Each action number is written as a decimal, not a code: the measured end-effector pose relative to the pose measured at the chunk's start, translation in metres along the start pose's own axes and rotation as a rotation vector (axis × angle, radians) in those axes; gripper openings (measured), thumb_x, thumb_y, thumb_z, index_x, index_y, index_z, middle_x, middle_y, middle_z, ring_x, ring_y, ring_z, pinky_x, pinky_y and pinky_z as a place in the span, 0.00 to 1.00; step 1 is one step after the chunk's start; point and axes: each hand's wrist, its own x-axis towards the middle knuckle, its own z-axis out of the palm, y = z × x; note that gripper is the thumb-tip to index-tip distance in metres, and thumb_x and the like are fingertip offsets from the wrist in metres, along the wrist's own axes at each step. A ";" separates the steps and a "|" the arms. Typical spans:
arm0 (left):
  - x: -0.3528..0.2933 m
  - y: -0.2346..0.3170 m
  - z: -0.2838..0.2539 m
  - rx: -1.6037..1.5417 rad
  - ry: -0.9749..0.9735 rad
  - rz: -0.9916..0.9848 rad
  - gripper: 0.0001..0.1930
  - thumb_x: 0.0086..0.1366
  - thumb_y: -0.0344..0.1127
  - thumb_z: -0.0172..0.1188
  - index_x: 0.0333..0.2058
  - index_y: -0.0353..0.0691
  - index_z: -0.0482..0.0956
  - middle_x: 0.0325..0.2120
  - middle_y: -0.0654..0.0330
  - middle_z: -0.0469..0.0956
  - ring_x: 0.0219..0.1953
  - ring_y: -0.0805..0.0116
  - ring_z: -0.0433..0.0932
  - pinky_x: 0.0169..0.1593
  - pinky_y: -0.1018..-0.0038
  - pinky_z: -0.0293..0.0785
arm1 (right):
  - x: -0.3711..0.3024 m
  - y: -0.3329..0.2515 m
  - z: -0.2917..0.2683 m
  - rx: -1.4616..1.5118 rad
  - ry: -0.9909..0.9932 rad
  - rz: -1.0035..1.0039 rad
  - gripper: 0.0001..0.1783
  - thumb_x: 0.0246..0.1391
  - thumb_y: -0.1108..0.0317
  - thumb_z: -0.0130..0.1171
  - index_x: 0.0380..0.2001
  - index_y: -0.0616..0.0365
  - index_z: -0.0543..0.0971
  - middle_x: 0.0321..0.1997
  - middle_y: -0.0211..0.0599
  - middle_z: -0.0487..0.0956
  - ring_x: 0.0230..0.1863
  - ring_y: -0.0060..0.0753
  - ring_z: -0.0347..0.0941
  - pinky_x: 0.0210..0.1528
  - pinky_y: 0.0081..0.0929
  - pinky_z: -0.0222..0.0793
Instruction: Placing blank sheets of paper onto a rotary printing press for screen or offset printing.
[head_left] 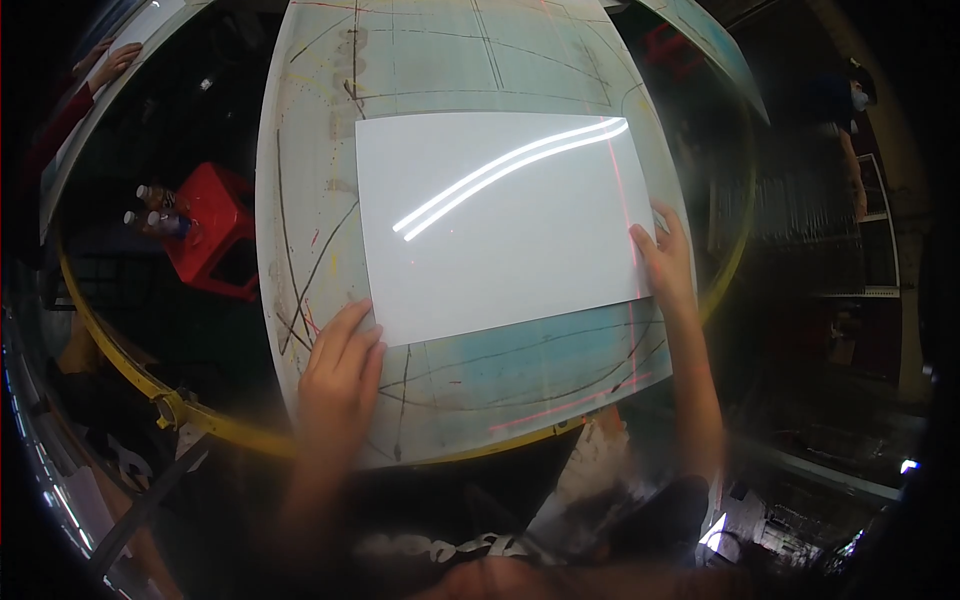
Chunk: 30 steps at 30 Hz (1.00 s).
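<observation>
A glossy white rectangular sheet lies over a pale, line-marked board, its surface mirroring two bright light strips. At its lower left corner is my left hand, with fingers closed on the edge and the fingertips partly hidden. My right hand pinches the right edge, thumb on top and the other fingers at or beyond the rim. A thin red light line runs down the sheet near that edge and continues on the board below.
A yellow curved rail rings the board. Left of it stands a red plastic stool with several bottles. Another person's hands rest on a pale board at the upper left. Another person stands at the far right.
</observation>
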 end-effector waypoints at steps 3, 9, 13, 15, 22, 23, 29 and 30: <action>0.000 0.000 0.000 0.000 0.005 -0.003 0.08 0.56 0.21 0.60 0.36 0.30 0.76 0.48 0.51 0.75 0.50 0.51 0.75 0.53 0.65 0.71 | 0.000 -0.001 0.000 -0.002 -0.003 0.000 0.30 0.57 0.69 0.59 0.60 0.65 0.61 0.39 0.44 0.81 0.39 0.24 0.77 0.41 0.18 0.70; 0.000 0.001 0.002 0.004 0.001 -0.016 0.08 0.56 0.21 0.60 0.35 0.30 0.76 0.48 0.52 0.75 0.50 0.52 0.75 0.52 0.65 0.71 | 0.000 0.000 -0.001 -0.032 0.006 0.018 0.31 0.56 0.68 0.61 0.60 0.65 0.62 0.38 0.44 0.81 0.38 0.24 0.77 0.40 0.17 0.70; 0.000 0.002 0.002 0.025 -0.002 -0.018 0.07 0.56 0.21 0.60 0.35 0.30 0.76 0.48 0.51 0.75 0.50 0.52 0.75 0.52 0.64 0.71 | 0.002 0.006 -0.004 -0.124 0.057 -0.062 0.31 0.54 0.66 0.63 0.58 0.65 0.66 0.39 0.39 0.76 0.38 0.21 0.73 0.41 0.17 0.68; 0.000 0.002 0.002 0.017 -0.003 -0.016 0.07 0.56 0.21 0.60 0.35 0.30 0.76 0.48 0.51 0.75 0.50 0.52 0.75 0.52 0.64 0.71 | 0.005 0.009 -0.004 -0.218 0.068 -0.107 0.30 0.52 0.66 0.65 0.57 0.64 0.69 0.39 0.36 0.74 0.38 0.22 0.70 0.40 0.17 0.67; 0.000 0.002 0.001 0.077 -0.018 -0.005 0.06 0.60 0.24 0.58 0.36 0.31 0.76 0.49 0.54 0.74 0.51 0.52 0.75 0.50 0.64 0.74 | 0.008 0.009 -0.007 -0.515 0.115 -0.244 0.28 0.47 0.66 0.68 0.53 0.60 0.75 0.37 0.31 0.67 0.34 0.23 0.61 0.36 0.18 0.64; 0.001 0.002 0.001 0.075 -0.020 -0.007 0.06 0.60 0.25 0.58 0.36 0.31 0.76 0.49 0.54 0.74 0.51 0.52 0.75 0.49 0.64 0.74 | 0.008 0.009 -0.007 -0.515 0.099 -0.235 0.28 0.47 0.66 0.68 0.53 0.60 0.75 0.37 0.31 0.67 0.34 0.23 0.61 0.36 0.18 0.64; 0.000 0.004 0.001 0.033 -0.013 -0.039 0.06 0.56 0.21 0.59 0.35 0.29 0.76 0.49 0.50 0.75 0.51 0.51 0.74 0.53 0.64 0.71 | 0.010 0.018 -0.008 -0.471 0.068 -0.268 0.28 0.46 0.68 0.69 0.52 0.62 0.75 0.37 0.32 0.67 0.34 0.23 0.62 0.37 0.18 0.65; 0.001 0.004 0.001 0.041 -0.035 -0.044 0.06 0.56 0.21 0.59 0.35 0.29 0.76 0.49 0.50 0.75 0.51 0.51 0.74 0.53 0.64 0.71 | 0.010 0.020 -0.009 -0.456 0.066 -0.266 0.28 0.46 0.68 0.69 0.52 0.63 0.74 0.37 0.32 0.67 0.34 0.24 0.62 0.37 0.19 0.65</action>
